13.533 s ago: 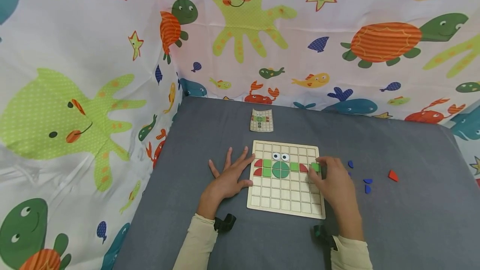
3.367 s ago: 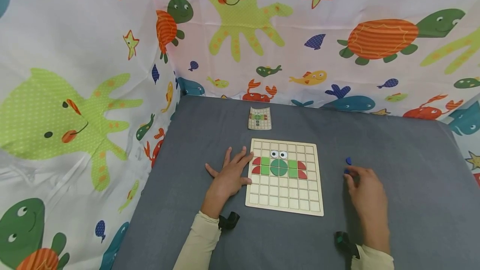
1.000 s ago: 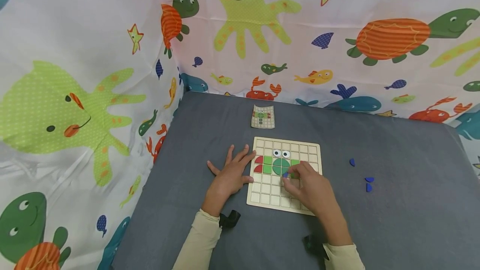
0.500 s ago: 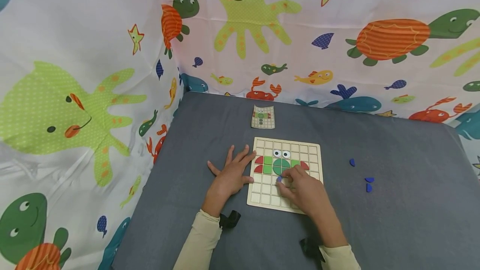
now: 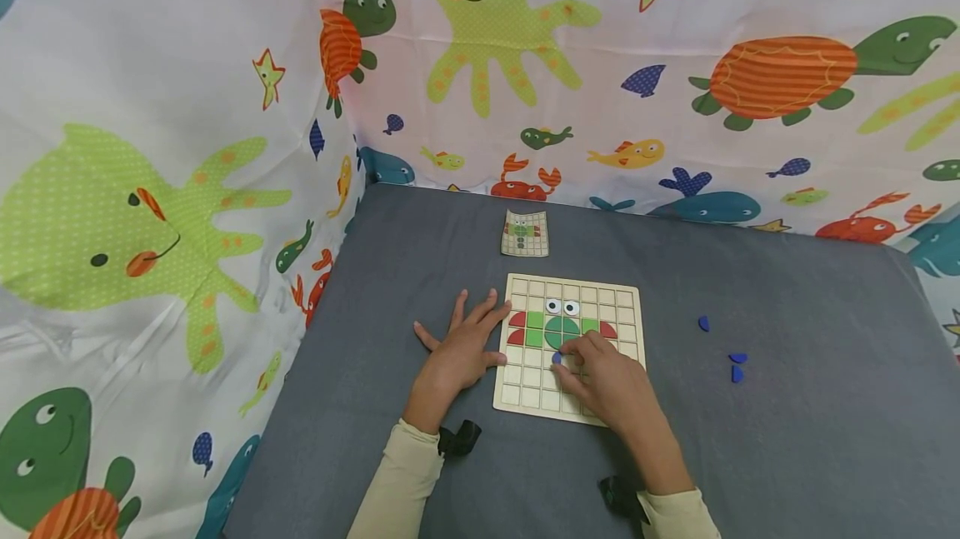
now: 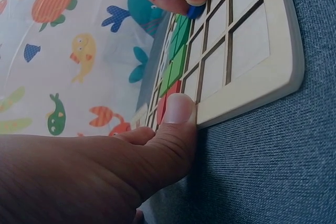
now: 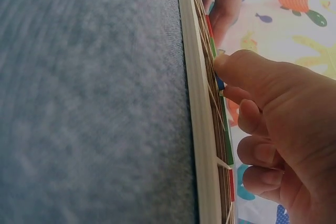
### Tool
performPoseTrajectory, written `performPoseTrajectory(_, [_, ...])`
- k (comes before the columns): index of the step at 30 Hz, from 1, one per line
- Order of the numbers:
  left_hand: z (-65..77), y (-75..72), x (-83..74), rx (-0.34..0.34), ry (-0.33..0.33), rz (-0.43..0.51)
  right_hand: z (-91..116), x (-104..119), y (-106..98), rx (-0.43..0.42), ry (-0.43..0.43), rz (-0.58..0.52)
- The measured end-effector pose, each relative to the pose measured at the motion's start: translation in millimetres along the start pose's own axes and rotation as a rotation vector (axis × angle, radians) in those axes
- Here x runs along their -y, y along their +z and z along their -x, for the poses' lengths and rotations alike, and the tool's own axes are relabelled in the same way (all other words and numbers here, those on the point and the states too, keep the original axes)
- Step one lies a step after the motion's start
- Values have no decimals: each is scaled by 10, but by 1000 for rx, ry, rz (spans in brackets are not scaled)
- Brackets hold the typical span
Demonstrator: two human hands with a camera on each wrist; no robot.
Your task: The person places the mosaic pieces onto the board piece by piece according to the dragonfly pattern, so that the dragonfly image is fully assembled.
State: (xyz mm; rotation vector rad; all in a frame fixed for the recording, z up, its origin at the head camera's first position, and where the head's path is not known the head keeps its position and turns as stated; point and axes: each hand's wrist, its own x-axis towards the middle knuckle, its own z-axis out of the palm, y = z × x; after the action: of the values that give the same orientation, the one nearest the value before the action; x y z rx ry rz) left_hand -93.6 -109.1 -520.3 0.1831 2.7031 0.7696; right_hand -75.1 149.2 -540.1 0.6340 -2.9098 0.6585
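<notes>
In the head view a wooden grid board (image 5: 626, 297) lies on the dark table. It bears a green circle (image 5: 562, 326) made of quarter tiles, two eye tiles (image 5: 562, 306), green squares (image 5: 535, 329) and red quarter tiles (image 5: 517, 328). My right hand (image 5: 615, 381) pinches a small blue tile (image 5: 557, 357) between thumb and forefinger, right at the grid just below the circle. In the left wrist view, the blue tile (image 6: 196, 11) shows under those fingertips. With fingers spread, my left hand (image 5: 453, 364) rests at the board's left edge, its thumb (image 6: 179, 108) on the rim.
Several loose blue tiles (image 5: 738, 358) lie on the table (image 5: 825, 422) to the right of the board. Behind the board lies a small picture card (image 5: 525, 246) with a similar figure on a grid. A printed cloth (image 5: 600, 39) hangs along the back and left.
A green square and a red tile have joined the board's right side. My right hand has brought a blue tile from the right, then slid slightly left below the circle. The left hand stays.
</notes>
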Motion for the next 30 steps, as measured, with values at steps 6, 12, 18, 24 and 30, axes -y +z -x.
performPoseTrajectory(6, [2,-3,-5,0,3,1,5,5,1,18,13,9])
performPoseTrajectory(12, [-8,11,19,2,5,-4,9,11,4,6,0,6])
performPoseTrajectory(18, [2,1,17,4,9,4,7,24,21,-26,-34,2])
performPoseTrajectory(24, [4,-10,11,10,7,14,8,28,17,-8,-24,7])
performPoseTrajectory(30, [4,-16,8,10,1,13,12,29,-6,-7,-24,13])
